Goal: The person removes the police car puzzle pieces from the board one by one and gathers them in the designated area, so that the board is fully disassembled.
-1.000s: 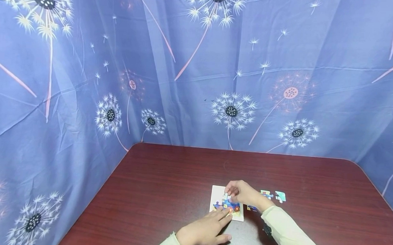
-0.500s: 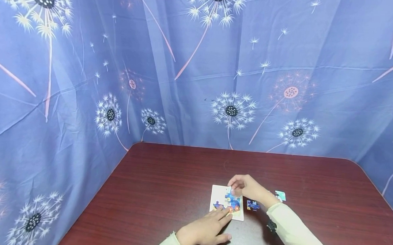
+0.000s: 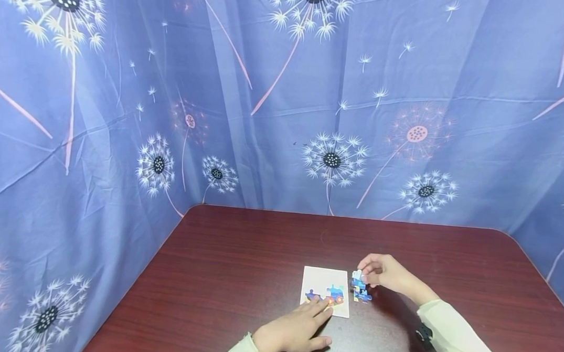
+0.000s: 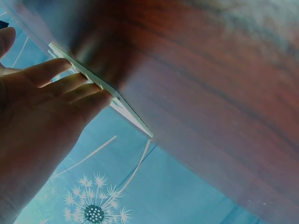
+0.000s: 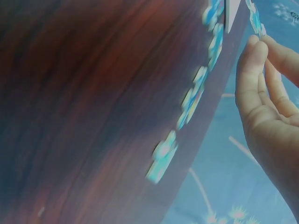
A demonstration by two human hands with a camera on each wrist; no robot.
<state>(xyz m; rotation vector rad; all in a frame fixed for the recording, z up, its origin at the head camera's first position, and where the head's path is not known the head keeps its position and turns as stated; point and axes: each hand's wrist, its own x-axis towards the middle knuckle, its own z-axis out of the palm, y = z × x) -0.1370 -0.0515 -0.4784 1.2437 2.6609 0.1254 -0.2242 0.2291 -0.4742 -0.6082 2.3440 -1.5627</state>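
Note:
My left hand [image 3: 299,329] lies with extended fingers over the front of a white puzzle board [image 3: 315,277]. Its fingertips meet the board's edge in the left wrist view. On the board, joined jigsaw pieces [image 3: 335,293] show part of a blue and red vehicle, partly covered by the left fingers. Just right of the board, my right hand [image 3: 391,275] pinches a blue and white jigsaw piece [image 5: 254,18] between thumb and fingertips, held up off the table. Below that piece in the head view, a loose dark blue piece [image 3: 363,295] lies on the table.
More loose pieces [image 5: 191,100] lie in a line on the table in the right wrist view, with a pale green one [image 5: 162,158] at its near end. The brown wooden table [image 3: 240,258] ends at a blue dandelion-print curtain [image 3: 264,159].
The right hand has lifted the blue and white jigsaw piece away from the board and carried it right, past the board's right edge. The left hand has stayed in place.

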